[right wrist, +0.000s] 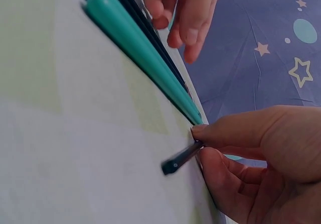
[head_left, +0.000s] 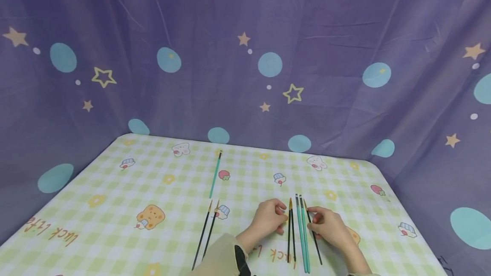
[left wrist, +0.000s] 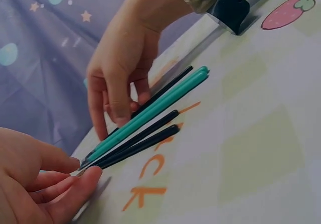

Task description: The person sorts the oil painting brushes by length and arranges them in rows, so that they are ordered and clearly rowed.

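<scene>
My right hand [head_left: 330, 227] pinches a thin black paintbrush [head_left: 317, 248] between thumb and fingers near its bristle end. In the right wrist view this brush's dark handle [right wrist: 175, 162] points toward the camera. To its left, two turquoise paintbrushes [head_left: 304, 242] lie close together. Beyond these lie two black paintbrushes [head_left: 289, 242] with golden ferrules, side by side. My left hand [head_left: 266, 217] is beside that black pair, its fingers loosely bent. In the left wrist view its thumb [left wrist: 85, 184] and fingertips are right at the brushes' bristle ends.
Two more black paintbrushes [head_left: 203, 231] lie on the left, partly behind my left sleeve [head_left: 220, 257]. Farther back is a single turquoise paintbrush [head_left: 215, 176]. A checked green and white cloth [head_left: 115, 199] covers the table, and a purple curtain [head_left: 215, 97] hangs behind it.
</scene>
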The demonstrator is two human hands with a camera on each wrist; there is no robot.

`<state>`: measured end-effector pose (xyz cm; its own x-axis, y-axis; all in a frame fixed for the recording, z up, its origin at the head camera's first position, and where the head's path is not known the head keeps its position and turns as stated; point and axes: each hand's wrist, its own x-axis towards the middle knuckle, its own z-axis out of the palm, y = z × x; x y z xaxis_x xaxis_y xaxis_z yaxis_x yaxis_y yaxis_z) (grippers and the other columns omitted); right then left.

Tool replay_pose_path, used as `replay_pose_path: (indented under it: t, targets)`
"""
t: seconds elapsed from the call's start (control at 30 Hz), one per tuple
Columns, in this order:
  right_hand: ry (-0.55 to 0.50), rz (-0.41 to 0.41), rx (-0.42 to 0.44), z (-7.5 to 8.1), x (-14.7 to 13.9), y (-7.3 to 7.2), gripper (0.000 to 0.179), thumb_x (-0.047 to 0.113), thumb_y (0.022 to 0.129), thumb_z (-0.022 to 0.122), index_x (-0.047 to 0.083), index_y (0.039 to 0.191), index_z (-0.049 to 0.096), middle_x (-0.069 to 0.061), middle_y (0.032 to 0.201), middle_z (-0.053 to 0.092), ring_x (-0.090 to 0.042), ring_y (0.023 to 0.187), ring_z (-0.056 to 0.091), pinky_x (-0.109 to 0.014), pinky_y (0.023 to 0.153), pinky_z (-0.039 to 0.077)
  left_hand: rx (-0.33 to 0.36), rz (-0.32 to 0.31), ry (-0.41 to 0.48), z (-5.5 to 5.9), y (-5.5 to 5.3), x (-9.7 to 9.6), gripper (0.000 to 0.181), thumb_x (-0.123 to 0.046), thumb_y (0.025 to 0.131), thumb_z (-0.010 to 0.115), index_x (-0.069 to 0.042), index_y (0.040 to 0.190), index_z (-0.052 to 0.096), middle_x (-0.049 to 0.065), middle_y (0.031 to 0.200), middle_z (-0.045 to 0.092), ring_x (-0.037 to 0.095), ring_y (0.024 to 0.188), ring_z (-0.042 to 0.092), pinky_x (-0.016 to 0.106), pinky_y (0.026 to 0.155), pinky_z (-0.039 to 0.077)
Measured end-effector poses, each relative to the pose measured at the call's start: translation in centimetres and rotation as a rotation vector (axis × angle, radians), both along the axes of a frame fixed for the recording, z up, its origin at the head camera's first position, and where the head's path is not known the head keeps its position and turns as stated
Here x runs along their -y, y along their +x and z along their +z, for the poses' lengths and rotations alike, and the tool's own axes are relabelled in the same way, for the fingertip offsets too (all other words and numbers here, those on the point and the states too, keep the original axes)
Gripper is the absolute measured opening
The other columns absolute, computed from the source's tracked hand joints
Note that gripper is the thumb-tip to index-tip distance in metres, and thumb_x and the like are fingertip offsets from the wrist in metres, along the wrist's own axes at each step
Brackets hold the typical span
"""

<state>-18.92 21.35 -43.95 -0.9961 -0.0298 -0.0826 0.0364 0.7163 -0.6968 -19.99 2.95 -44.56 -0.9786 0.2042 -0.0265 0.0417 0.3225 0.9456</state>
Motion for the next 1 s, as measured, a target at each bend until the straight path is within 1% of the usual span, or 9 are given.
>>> replay_pose_path:
  t: [0.1, 0.2, 0.4, 0.5, 0.67, 0.8, 1.0]
  targets:
    - [0.005, -0.002, 0.000, 0.0, 0.0, 0.0, 0.043, 0.007, 0.075, 0.070, 0.005, 0.116, 0.059, 0.000, 0.069, 0.053, -0.011, 0.047, 0.053, -0.024, 0.045, 0.041, 0.005, 0.017, -0.007, -0.1, 0.0, -0.7, 0.018, 0.000, 0.075, 0.065, -0.001, 0.093, 0.060, 0.000, 0.069, 0.053, 0.011, 0.039, 0.054, 0.023, 0.039, 0.047]
    - [0.013, -0.002, 0.002, 0.0, 0.0, 0.0, 0.043, 0.007, 0.075, 0.069, 0.005, 0.116, 0.059, 0.000, 0.069, 0.053, -0.011, 0.047, 0.053, -0.024, 0.045, 0.041, 0.003, 0.033, -0.042, -0.1, -0.1, -1.2, 0.019, -0.003, 0.076, 0.066, -0.003, 0.093, 0.060, -0.002, 0.068, 0.052, 0.009, 0.038, 0.053, 0.022, 0.038, 0.045]
    - [0.012, -0.006, 0.009, -0.1, -0.1, -0.2, 0.043, 0.008, 0.075, 0.069, 0.006, 0.117, 0.059, 0.000, 0.069, 0.053, -0.012, 0.047, 0.053, -0.024, 0.045, 0.042, -0.048, 0.091, -0.120, -0.2, -0.1, -1.9, 0.020, -0.004, 0.074, 0.067, -0.004, 0.093, 0.061, -0.005, 0.065, 0.052, 0.005, 0.035, 0.049, 0.021, 0.038, 0.043]
    - [0.009, -0.007, 0.015, -0.1, 0.0, -0.3, 0.043, 0.008, 0.075, 0.069, 0.006, 0.117, 0.059, 0.000, 0.069, 0.053, -0.012, 0.047, 0.053, -0.025, 0.045, 0.042, -0.078, 0.106, -0.189, -0.1, 0.0, -2.2, 0.022, -0.007, 0.072, 0.069, -0.005, 0.092, 0.061, -0.006, 0.061, 0.052, 0.004, 0.033, 0.046, 0.019, 0.039, 0.041]
    - [0.006, -0.007, 0.021, -0.2, -0.1, -0.3, 0.043, 0.008, 0.075, 0.070, 0.007, 0.117, 0.059, 0.000, 0.069, 0.053, -0.012, 0.047, 0.053, -0.026, 0.046, 0.043, -0.106, 0.110, -0.297, 0.0, 0.0, -2.5, 0.025, -0.012, 0.071, 0.072, -0.005, 0.092, 0.061, -0.007, 0.058, 0.050, 0.004, 0.033, 0.045, 0.018, 0.043, 0.039]
    - [0.007, -0.007, 0.024, -0.1, 0.0, -0.3, 0.044, 0.008, 0.075, 0.070, 0.006, 0.117, 0.059, 0.000, 0.069, 0.053, -0.012, 0.047, 0.053, -0.026, 0.046, 0.042, -0.100, 0.110, -0.324, 0.0, 0.0, -2.5, 0.027, -0.011, 0.071, 0.073, -0.004, 0.093, 0.062, -0.006, 0.062, 0.050, 0.004, 0.035, 0.046, 0.017, 0.047, 0.040]
    - [0.011, -0.011, 0.023, -0.3, -0.2, -0.3, 0.044, 0.008, 0.075, 0.069, 0.006, 0.117, 0.059, 0.000, 0.069, 0.053, -0.012, 0.047, 0.053, -0.025, 0.045, 0.042, -0.074, 0.102, -0.309, 0.2, 0.1, -2.5, 0.026, -0.009, 0.071, 0.073, -0.003, 0.094, 0.062, -0.005, 0.066, 0.051, 0.004, 0.036, 0.048, 0.016, 0.046, 0.041]
